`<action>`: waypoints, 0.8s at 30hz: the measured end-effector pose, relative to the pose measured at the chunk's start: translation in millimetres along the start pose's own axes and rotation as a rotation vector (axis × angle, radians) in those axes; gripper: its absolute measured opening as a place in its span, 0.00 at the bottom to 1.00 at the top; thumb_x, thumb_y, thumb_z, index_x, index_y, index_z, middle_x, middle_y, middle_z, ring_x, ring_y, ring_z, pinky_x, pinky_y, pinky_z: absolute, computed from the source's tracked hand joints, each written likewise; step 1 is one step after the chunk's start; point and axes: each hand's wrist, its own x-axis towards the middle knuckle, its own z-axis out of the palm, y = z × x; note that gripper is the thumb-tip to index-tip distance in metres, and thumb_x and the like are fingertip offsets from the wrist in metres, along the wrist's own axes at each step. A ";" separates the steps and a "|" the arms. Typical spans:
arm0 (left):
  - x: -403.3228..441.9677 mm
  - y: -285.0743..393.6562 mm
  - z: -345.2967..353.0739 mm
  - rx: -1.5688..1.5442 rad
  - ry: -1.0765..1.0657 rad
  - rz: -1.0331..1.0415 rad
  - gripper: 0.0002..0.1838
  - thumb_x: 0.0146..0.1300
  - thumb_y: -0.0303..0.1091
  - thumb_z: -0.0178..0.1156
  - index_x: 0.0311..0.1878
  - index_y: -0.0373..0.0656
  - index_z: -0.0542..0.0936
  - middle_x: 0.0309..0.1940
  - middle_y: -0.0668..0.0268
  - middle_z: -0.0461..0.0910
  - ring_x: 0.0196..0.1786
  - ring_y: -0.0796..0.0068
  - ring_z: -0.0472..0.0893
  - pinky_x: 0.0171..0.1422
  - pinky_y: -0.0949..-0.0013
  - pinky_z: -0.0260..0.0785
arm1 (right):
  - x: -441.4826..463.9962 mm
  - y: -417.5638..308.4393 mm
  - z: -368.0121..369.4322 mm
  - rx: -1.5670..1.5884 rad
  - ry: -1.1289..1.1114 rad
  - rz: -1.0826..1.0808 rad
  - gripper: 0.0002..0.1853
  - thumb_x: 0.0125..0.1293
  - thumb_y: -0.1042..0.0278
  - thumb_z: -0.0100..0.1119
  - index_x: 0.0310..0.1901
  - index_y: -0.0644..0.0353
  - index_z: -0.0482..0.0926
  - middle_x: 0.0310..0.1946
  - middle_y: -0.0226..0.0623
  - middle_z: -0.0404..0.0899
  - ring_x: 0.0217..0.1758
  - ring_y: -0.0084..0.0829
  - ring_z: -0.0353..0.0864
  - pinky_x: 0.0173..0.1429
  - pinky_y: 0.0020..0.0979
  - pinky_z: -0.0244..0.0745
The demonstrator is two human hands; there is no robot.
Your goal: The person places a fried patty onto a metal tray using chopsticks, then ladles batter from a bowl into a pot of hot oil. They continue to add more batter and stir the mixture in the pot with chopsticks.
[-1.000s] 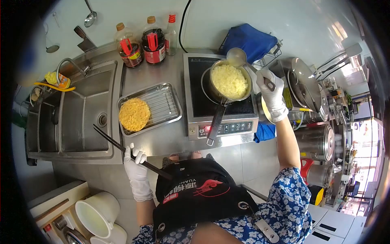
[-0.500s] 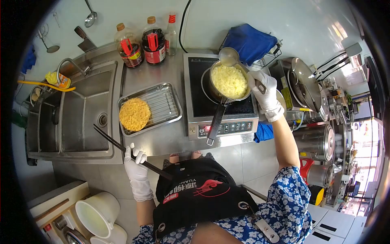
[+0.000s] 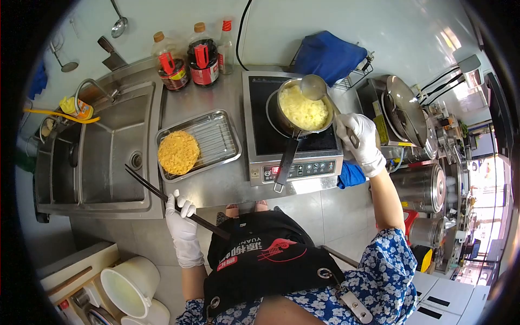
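My right hand [image 3: 362, 140], in a white glove, is closed round the handle of a metal ladle [image 3: 313, 87]. The ladle's bowl is over the far right rim of a pot [image 3: 281, 115] with a black handle. Inside the pot is a pale yellow, shredded-looking food [image 3: 304, 111], with foam or bubbles about it. The pot stands on an induction cooker [image 3: 257, 138]. My left hand [image 3: 183, 225], also gloved, grips a pair of long dark chopsticks [image 3: 153, 189], their tips pointing toward the sink.
A golden round fried cake [image 3: 179, 152] lies on a wire rack in a metal tray [image 3: 238, 146] left of the cooker. Sauce bottles [image 3: 205, 62] stand behind it. Further left is a sink [image 3: 116, 151]; a wok [image 3: 403, 103] sits at right.
My right hand has moved right and slightly toward me, and the ladle's bowl has shifted right and a little nearer along the pot's rim. My left hand and the chopsticks have stayed put.
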 end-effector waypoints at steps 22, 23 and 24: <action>-2.7 -8.8 5.2 0.068 -0.004 0.012 0.10 0.71 0.39 0.46 0.41 0.44 0.73 0.20 0.74 0.62 0.15 0.86 0.56 0.20 0.80 0.50 | -6.5 -12.4 3.7 -0.044 -0.120 -0.136 0.18 0.45 0.75 0.58 0.41 0.56 0.69 0.20 0.27 0.70 0.21 0.31 0.73 0.26 0.31 0.68; -3.6 -8.1 3.5 0.051 -0.012 0.011 0.10 0.71 0.39 0.46 0.41 0.44 0.73 0.20 0.74 0.62 0.15 0.86 0.56 0.20 0.79 0.51 | -5.5 -13.7 2.8 -0.042 -0.120 -0.140 0.18 0.45 0.75 0.58 0.41 0.56 0.69 0.20 0.27 0.70 0.21 0.31 0.73 0.26 0.31 0.68; -4.5 -7.3 1.9 0.049 -0.010 0.014 0.10 0.71 0.39 0.46 0.41 0.44 0.73 0.20 0.74 0.62 0.15 0.86 0.56 0.20 0.79 0.51 | -4.9 -15.7 0.6 -0.039 -0.183 -0.105 0.15 0.46 0.74 0.58 0.38 0.54 0.68 0.20 0.28 0.70 0.23 0.32 0.74 0.26 0.32 0.69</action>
